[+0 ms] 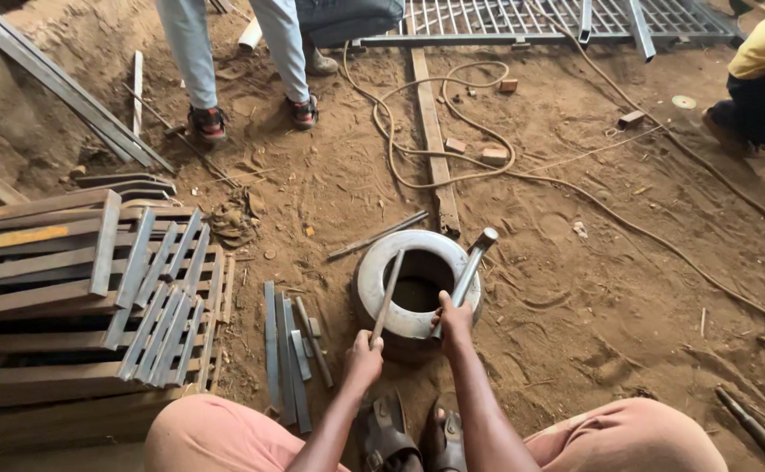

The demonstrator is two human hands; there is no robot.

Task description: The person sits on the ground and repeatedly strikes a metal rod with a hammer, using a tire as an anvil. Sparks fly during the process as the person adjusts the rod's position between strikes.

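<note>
- Bare sandy ground [592, 288] of an outdoor metal workshop fills the frame, littered with steel offcuts.
- At the bottom edge, the person's knees and two sandalled feet [413, 433] point up toward the centre.
- Left hand [363, 358], lower centre, is clenched round the near end of a flat bar [387, 295]; the bar slants up across the rim and over the hole.
- Right hand [454, 315], just right of it, is closed on a hammer handle [468, 273]; the hammer's head [486, 236] sits above the rim's upper right.
- Both tools lie over a steel ring [369, 284] standing on the ground in the frame's centre.
- Left of the ring, loose flat strips [284, 350] lie in the sand.
- Far left, a stack of welded frames [59, 288].
- Above the ring, a plank [432, 131] and looping hose [452, 179].
- Top left, a standing person's legs [225, 52]; top centre, a grille [522, 19]; top right, a crouching person [762, 79].
</note>
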